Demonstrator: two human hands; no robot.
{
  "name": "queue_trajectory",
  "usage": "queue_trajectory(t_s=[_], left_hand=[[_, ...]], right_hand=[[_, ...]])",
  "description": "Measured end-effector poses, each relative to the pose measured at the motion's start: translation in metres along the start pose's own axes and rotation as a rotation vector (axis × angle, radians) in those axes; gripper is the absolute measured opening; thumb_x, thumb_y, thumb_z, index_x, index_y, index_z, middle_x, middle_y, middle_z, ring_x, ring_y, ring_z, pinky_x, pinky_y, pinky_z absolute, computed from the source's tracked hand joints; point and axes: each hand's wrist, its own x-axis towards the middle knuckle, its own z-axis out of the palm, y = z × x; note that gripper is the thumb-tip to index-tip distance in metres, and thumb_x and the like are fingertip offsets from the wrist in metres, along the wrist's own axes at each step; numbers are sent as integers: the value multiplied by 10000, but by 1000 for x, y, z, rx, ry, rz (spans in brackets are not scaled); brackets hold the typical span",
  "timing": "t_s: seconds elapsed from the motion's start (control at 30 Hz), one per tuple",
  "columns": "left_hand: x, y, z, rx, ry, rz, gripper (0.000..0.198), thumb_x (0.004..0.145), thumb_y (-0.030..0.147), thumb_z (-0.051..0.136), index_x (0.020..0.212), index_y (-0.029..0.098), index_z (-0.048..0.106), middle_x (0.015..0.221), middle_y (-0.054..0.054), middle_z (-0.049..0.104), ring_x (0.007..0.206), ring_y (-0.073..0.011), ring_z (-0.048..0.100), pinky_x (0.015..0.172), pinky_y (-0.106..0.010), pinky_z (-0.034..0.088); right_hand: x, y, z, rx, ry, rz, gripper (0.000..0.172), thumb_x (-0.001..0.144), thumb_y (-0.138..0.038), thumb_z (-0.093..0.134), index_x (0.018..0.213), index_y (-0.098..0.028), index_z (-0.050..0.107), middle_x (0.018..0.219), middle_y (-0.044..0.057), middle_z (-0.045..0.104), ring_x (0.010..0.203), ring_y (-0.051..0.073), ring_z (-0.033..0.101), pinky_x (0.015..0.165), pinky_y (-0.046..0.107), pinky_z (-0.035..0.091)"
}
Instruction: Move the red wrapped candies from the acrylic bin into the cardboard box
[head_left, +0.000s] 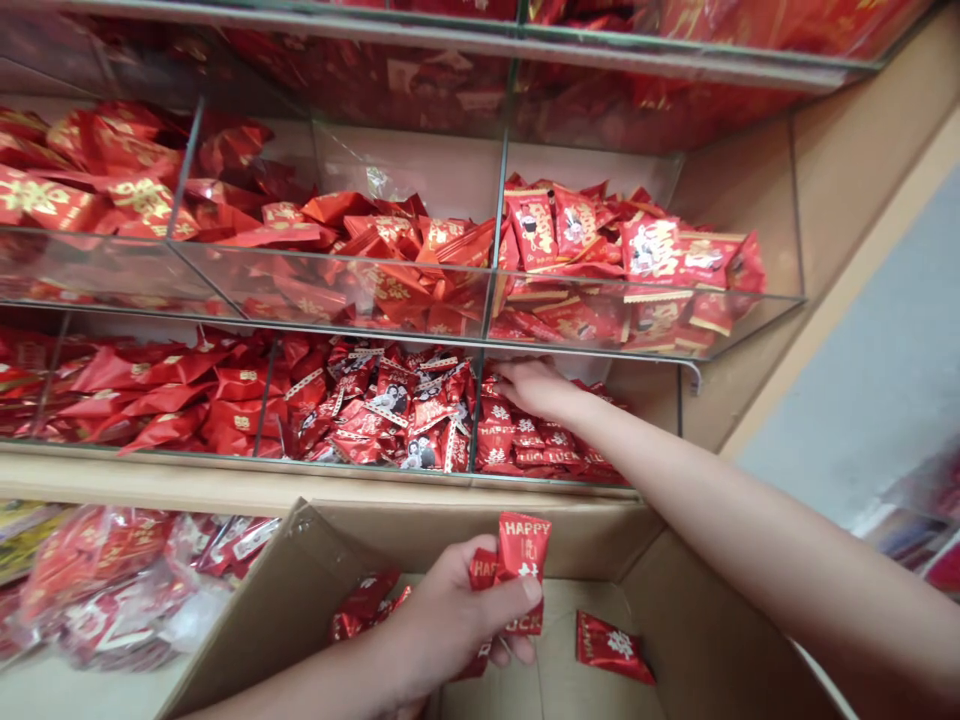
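1. At six o'clock, the left hand (450, 620) clenches red HAPPY LUCK sachets (521, 560) above a cardboard box (600, 545).
2. Near twelve o'clock, the open right hand (536, 388) rests on similar sachets (517, 440) inside a glass compartment (551, 482).

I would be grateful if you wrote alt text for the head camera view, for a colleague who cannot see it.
A left hand clutches red Happy Luck sachets over an open cardboard box, where another sachet lies on the bottom. The right hand reaches into a glass-fronted shelf compartment of similar red packets.
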Motion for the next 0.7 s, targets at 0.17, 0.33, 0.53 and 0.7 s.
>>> queue_trajectory(t_s=[0.17, 0.33, 0.53, 0.7], left_hand=[[1, 0, -3, -32, -7, 26, 321, 671, 404, 604, 804, 155, 452, 619, 38, 514, 527, -82, 537, 497, -198, 343], [1, 6, -2, -88, 38, 35, 313, 672, 409, 609, 796, 158, 470, 573, 33, 539, 492, -77, 527, 485, -188, 353], [-5, 14, 0, -247, 81, 42, 240, 750, 392, 516, 761, 153, 489, 570, -5, 593, 446, -85, 530, 446, -180, 347], [-5, 15, 0, -305, 89, 97, 260, 773, 389, 495, 760, 130, 513, 584, -29, 608, 454, -75, 534, 466, -171, 371]], right_hand=[[11, -4, -10, 78, -86, 28, 362, 807, -297, 391, 1151, -250, 492, 1204, 39, 509, 1034, 208, 490, 846, 296, 371], [-12, 13, -31, 67, -34, 198, 367, 842, -321, 309, 1122, -230, 528, 1158, 39, 546, 1028, 223, 490, 842, 315, 383], [-65, 37, -34, 153, 42, 301, 255, 782, -255, 421, 894, -173, 635, 956, 68, 637, 858, 205, 564, 772, 300, 413], [-111, -17, -40, 949, -232, 217, 323, 768, -437, 441, 818, -157, 593, 722, 38, 620, 590, 119, 543, 537, 245, 441]])
